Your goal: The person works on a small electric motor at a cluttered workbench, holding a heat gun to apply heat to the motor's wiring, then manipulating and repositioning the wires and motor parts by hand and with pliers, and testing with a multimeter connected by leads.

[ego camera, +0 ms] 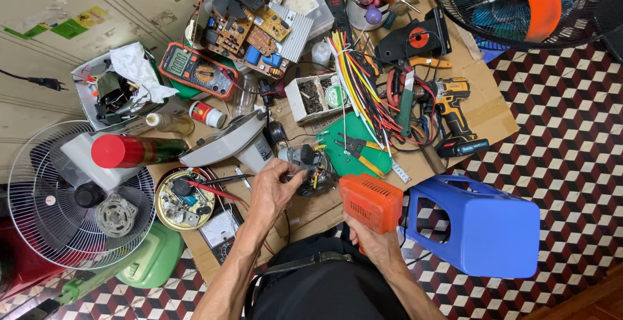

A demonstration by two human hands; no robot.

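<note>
— Hands first: what has each got?

— Left hand [276,187] pinches a small grey motor assembly [310,164], fingers closed on its near edge. Right hand [375,242] is wrapped tight round the grip of an orange heat-gun-like tool [371,202], its nose just beside the motor.

— How far along does it look?

— Midway, at a guess: the motor sits bare, out of any housing, wires loose; nothing looks reassembled.

— And around them?

— Beyond the left hand lies a grey fan housing [227,141]; further left a red-capped spray can [133,150] and a fan grille [65,193]. Past the motor, a green cutting mat [354,145] and bundled coloured wires [363,89] crowd the workspace. Right of the right hand stands a blue plastic stool [483,229].
</note>
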